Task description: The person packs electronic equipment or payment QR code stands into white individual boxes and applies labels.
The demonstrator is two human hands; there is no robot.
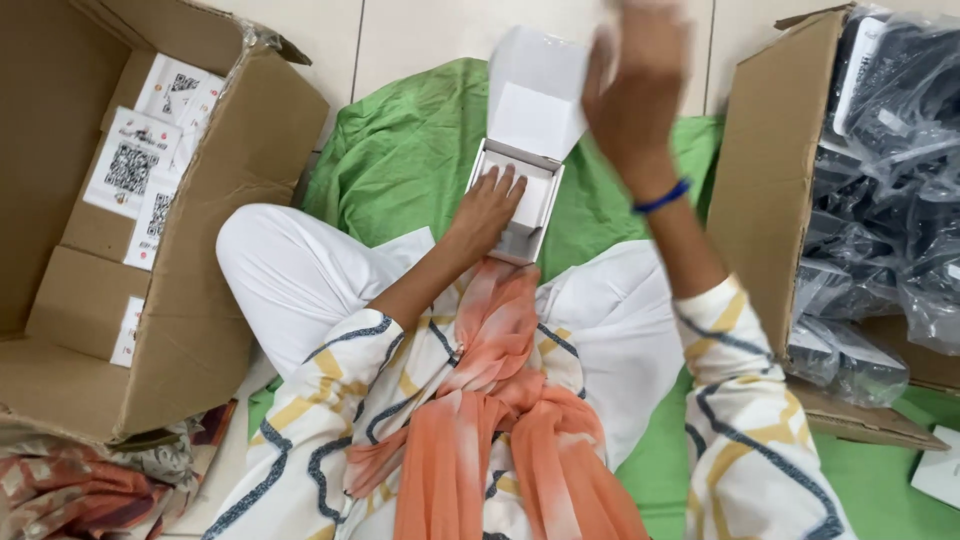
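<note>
Pressing into open white box (pixel 528 150) — left hand (pixel 487 207)

A home packing spot: tiled floor (pixel 420 35), green sheet (pixel 410 160), cartons of labelled boxes (pixel 150 150) and bagged goods (pixel 880 180).

Green cloth (pixel 410 160), two cardboard cartons (pixel 190 300) (pixel 760 170), plastic-wrapped black items (pixel 890 150).

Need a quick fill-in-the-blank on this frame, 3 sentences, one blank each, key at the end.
1. The left hand presses into the open small box, whose colour is ____.
2. The raised right hand wears a ____ band at the wrist.
3. The big cardboard box on the right holds dark items wrapped in ____ bags.

Missing words: white; blue; plastic
</note>
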